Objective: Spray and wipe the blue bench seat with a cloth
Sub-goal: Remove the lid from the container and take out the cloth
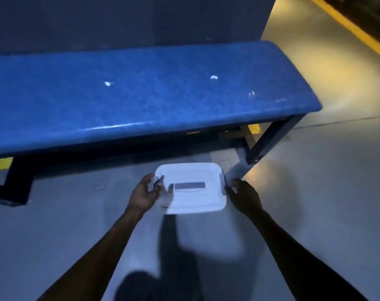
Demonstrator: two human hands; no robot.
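The blue bench seat (pixel 141 92) runs across the upper half of the head view, glossy, with a few small white specks on it. On the grey floor in front of it sits a white plastic box (pixel 193 187) with its lid on and a dark label. My left hand (pixel 144 193) is at the box's left side, fingers spread by the left clip and blurred. On the opposite side, my right hand (pixel 244 195) has its fingers curled on the right clip. No spray bottle or cloth shows.
The bench has dark metal legs (pixel 265 140) and stands against a dark blue wall (pixel 130 18). A yellow floor line (pixel 354 29) runs at the top right. Yellow floor marks show under the bench. My shadow falls on the floor below the box.
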